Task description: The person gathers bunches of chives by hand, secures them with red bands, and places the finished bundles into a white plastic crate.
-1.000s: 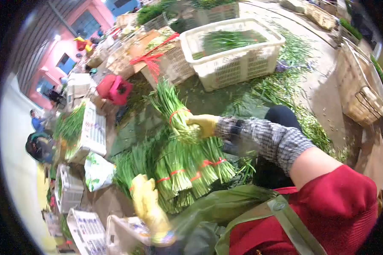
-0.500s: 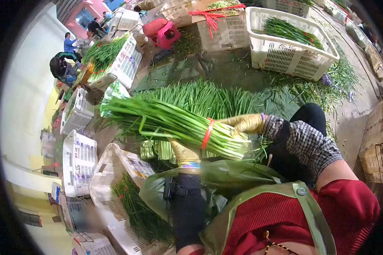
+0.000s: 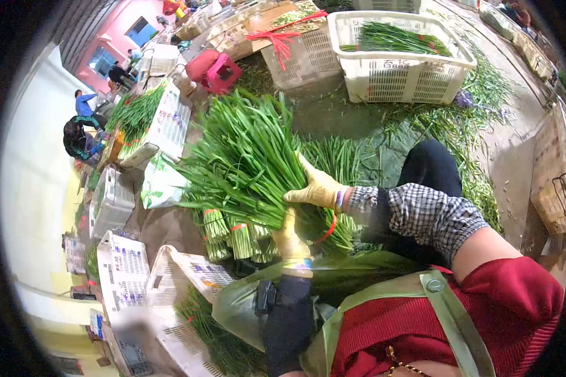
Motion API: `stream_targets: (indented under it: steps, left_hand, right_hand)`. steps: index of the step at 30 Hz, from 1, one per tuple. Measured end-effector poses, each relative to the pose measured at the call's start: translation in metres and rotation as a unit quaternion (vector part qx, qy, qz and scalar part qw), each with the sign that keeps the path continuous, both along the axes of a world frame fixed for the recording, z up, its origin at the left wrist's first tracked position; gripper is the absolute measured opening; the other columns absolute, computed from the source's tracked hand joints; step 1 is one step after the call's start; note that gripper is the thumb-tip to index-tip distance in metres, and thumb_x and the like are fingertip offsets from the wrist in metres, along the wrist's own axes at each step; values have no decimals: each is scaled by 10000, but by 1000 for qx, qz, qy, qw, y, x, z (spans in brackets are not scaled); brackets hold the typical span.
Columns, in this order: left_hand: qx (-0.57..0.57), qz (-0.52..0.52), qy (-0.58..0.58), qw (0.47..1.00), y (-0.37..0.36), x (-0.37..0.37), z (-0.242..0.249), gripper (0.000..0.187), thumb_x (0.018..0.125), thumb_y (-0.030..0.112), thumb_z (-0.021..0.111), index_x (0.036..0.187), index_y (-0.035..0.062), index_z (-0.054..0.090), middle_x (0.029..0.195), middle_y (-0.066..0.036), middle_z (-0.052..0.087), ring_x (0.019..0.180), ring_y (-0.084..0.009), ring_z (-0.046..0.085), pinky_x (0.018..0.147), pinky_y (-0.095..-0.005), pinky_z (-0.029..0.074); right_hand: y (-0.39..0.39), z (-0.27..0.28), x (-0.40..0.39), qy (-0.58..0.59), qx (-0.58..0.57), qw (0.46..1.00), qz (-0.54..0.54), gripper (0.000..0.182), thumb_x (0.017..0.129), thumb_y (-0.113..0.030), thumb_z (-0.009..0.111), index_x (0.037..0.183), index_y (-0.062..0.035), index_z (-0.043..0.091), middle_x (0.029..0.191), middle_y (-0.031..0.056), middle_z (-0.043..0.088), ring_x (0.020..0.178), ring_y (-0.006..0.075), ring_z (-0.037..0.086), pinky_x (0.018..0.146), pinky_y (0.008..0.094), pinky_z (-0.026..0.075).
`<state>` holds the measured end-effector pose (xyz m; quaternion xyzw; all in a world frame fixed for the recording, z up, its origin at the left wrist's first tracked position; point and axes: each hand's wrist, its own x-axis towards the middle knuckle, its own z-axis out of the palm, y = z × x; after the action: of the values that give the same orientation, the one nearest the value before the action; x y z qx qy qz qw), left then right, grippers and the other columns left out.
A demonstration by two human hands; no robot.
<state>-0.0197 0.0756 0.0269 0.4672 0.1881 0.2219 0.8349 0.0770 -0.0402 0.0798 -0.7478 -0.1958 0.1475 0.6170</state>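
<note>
A thick bunch of green chives (image 3: 242, 154) lies across both hands, leaf tips toward the upper left and stem ends toward the lower right. A red band (image 3: 328, 230) circles it near the stem ends. My right hand (image 3: 321, 186), in a pale yellow glove, grips the bunch from its right side, thumb across the stems. Below, my left hand (image 3: 289, 242), gloved alike, holds the underside; its fingers are partly hidden by the stems. Beneath the held bunch are more red-banded bunches (image 3: 240, 240), their stem ends facing me.
A white crate (image 3: 402, 78) with a banded bunch stands at the back. Red ties (image 3: 280, 41) lie on another crate beside a pink stool (image 3: 217, 70). An open crate (image 3: 170, 276) sits at my left. Loose leaf scraps (image 3: 478, 113) litter the floor; people work far left.
The bunch has turned from nearly level to leaning, leaf tips higher. My right hand has moved from the stem ends to above the band. The view has shifted slightly.
</note>
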Motion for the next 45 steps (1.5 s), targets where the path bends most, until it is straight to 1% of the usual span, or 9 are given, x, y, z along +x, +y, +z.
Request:
stream_targets:
  steps: [6, 11, 14, 16, 21, 28, 32, 39, 45]
  left_hand:
    - [-71, -14, 24, 997, -3, -4, 15, 408, 836, 176, 701, 1202, 40, 583, 1181, -46, 608, 1018, -214, 587, 919, -392, 483]
    - [7, -11, 46, 999, -6, -4, 16, 488, 845, 114, 700, 1274, -22, 512, 1233, -83, 575, 1058, -203, 566, 940, -344, 455]
    - [85, 3, 31, 996, -14, -6, 10, 473, 838, 184, 719, 1248, 17, 552, 1210, -39, 587, 1053, -173, 540, 937, -358, 438]
    - [69, 12, 47, 996, -11, -6, 9, 435, 833, 180, 721, 1214, 27, 577, 1199, -33, 591, 1035, -169, 535, 928, -363, 431]
    - [-4, 47, 77, 996, -3, -3, 10, 414, 815, 208, 745, 1172, 52, 605, 1180, -38, 606, 967, -190, 573, 874, -374, 471]
    - [-97, -24, 7, 995, 7, -2, 5, 450, 878, 125, 661, 1289, 35, 499, 1252, -90, 561, 1066, -245, 571, 927, -409, 487]
    - [-74, -12, 62, 995, 7, -4, 9, 463, 868, 138, 685, 1278, 23, 504, 1220, -91, 581, 1013, -237, 595, 889, -391, 512]
    - [-56, 32, 20, 998, 10, 1, 1, 485, 841, 103, 695, 1278, 13, 507, 1233, -89, 578, 1051, -228, 570, 911, -395, 492]
    - [-181, -6, 37, 983, 45, 14, -2, 450, 867, 192, 685, 1260, 30, 536, 1217, -79, 597, 1065, -238, 584, 920, -409, 501]
  right_hand:
    - [2, -33, 25, 105, 47, 993, 12, 915, 720, -263, 776, 1449, -6, 287, 1163, 183, 646, 1039, 272, 624, 923, 339, 476]
    - [1, -15, 10, -63, 53, 996, 11, 1312, 662, -482, 844, 1486, 43, -32, 1473, 284, 316, 1370, 280, 342, 1125, 314, 265]
    - [0, -11, 6, -71, -53, 995, -42, 1214, 681, -332, 842, 1495, 28, 17, 1438, 252, 398, 1326, 279, 416, 1098, 320, 315]
    - [-5, 1, 7, -6, 67, 997, -24, 878, 720, -231, 780, 1435, -27, 313, 1199, 177, 627, 1095, 244, 604, 980, 330, 443]
    - [-5, -15, 18, 102, 123, 987, -36, 562, 744, -172, 746, 1238, -8, 532, 1083, 129, 670, 986, 211, 626, 913, 330, 480]
    - [-15, 14, 10, 219, 168, 960, -50, 522, 738, -252, 797, 1060, 77, 551, 970, 138, 626, 869, 198, 614, 782, 341, 526]
    - [-14, -30, 31, 192, -12, 975, -109, 673, 700, -353, 796, 1095, 139, 562, 1028, 195, 631, 927, 218, 602, 797, 340, 492]
    - [-6, -42, 31, 104, 238, 964, 53, 959, 788, -471, 742, 1449, 41, 273, 1377, 195, 481, 1264, 245, 456, 1092, 351, 319]
    - [-21, -61, 8, 187, 61, 978, 68, 1169, 760, -592, 717, 1512, -23, 28, 1438, 273, 380, 1332, 312, 396, 1085, 376, 346]
